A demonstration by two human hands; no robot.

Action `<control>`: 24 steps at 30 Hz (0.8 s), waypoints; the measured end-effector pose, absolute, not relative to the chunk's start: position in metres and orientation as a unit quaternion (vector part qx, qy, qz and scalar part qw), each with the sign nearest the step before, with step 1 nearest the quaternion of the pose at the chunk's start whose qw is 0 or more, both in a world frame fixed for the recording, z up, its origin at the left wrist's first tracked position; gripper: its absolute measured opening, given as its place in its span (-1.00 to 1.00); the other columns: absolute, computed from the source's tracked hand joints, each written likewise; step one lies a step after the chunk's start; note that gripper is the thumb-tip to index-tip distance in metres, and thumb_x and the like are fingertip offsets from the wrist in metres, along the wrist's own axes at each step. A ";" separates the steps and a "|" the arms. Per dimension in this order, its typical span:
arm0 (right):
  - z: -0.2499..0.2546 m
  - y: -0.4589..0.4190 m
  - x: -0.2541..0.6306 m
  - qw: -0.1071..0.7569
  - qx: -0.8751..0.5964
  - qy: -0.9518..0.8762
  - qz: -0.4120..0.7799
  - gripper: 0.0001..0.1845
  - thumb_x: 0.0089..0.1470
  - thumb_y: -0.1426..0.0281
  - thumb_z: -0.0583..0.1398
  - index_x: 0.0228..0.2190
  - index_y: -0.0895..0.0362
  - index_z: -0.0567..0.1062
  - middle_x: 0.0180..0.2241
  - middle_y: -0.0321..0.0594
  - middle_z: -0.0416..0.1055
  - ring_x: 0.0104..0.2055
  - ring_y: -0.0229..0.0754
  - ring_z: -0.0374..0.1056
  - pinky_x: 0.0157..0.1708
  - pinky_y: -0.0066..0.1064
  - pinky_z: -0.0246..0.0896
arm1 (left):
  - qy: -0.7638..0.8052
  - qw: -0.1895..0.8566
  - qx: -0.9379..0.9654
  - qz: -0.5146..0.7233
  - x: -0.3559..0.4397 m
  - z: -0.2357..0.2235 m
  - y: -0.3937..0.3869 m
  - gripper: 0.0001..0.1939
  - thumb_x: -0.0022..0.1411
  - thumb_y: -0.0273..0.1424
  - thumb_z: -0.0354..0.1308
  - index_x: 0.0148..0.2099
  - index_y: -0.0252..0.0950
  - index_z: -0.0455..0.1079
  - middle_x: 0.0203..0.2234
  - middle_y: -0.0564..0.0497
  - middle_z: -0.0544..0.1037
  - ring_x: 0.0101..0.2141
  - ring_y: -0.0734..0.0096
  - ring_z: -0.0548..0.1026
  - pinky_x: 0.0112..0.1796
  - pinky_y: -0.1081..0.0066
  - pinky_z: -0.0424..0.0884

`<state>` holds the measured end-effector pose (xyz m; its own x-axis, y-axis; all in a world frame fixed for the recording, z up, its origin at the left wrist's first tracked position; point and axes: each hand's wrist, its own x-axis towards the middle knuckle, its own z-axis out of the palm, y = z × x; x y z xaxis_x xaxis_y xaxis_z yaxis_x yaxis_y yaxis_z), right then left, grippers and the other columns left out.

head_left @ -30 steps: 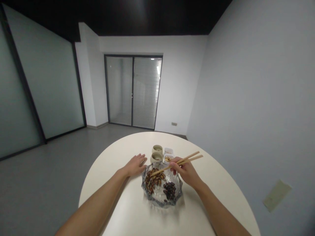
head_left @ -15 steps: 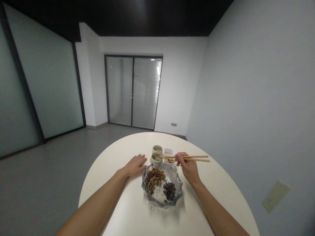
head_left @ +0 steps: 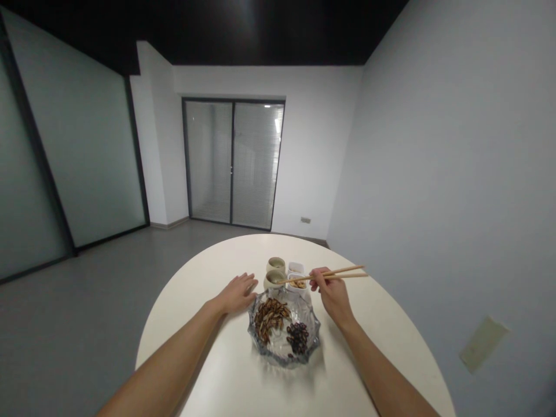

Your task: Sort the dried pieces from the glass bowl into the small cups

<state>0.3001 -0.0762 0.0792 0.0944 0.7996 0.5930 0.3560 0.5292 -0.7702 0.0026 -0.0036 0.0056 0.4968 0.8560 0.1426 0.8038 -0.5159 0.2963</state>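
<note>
My right hand (head_left: pixel 330 292) is closed around a pair of wooden chopsticks (head_left: pixel 343 273). Their tips reach left to the near green cup (head_left: pixel 274 280), over a white dish with light brown pieces (head_left: pixel 297 282). My left hand (head_left: pixel 240 293) lies flat on the table, fingers spread, beside the rim of a clear glass bowl (head_left: pixel 283 358). In the bowl, a pile of brown, elongated pieces (head_left: pixel 270 319) sits at the left and dark, glossy beans or seeds (head_left: pixel 297 337) at the right. What the cup holds is too small to tell.
A second green cup (head_left: pixel 275 264) and another small white dish (head_left: pixel 296 267) stand just behind the near ones. All rest on a round white table (head_left: pixel 208 370). A wall (head_left: pixel 434 174) rises to the right, and a glass door (head_left: pixel 232 162) is at the back.
The chopsticks have tilted: their back ends are higher and their tips slightly lower at the near cup. My left hand keeps its place; the view has shifted slightly.
</note>
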 end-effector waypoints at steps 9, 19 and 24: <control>0.091 -0.087 0.309 0.476 -0.425 -0.734 0.234 -0.44 0.26 -0.02 0.04 -0.53 0.12 0.45 -0.70 -0.32 0.32 -0.62 -0.25 0.27 -0.55 -0.45 0.16 | 0.479 0.090 0.863 0.131 0.002 0.010 -0.006 -0.43 0.35 -0.16 -0.05 0.32 -0.26 0.19 0.35 -0.13 0.11 0.34 0.01 0.00 0.28 0.01 -0.03; 0.085 -0.088 0.293 0.467 -0.387 -0.734 0.305 -0.62 0.18 0.09 0.19 -0.46 0.13 0.50 -0.60 -0.30 0.40 -0.54 -0.23 0.32 -0.50 -0.44 0.22 | 0.479 0.095 0.863 0.131 0.004 0.012 -0.006 -0.43 0.34 -0.16 -0.04 0.32 -0.26 0.20 0.35 -0.14 0.10 0.34 -0.01 0.00 0.28 -0.01 -0.03; 0.088 -0.088 0.295 0.495 -0.384 -0.724 0.287 -0.63 0.16 0.08 0.19 -0.45 0.12 0.51 -0.58 -0.29 0.41 -0.53 -0.21 0.35 -0.51 -0.43 0.27 | 0.479 0.088 0.864 0.129 0.004 0.012 -0.007 -0.45 0.34 -0.17 -0.04 0.30 -0.26 0.21 0.34 -0.14 0.12 0.33 -0.01 0.02 0.28 -0.01 -0.01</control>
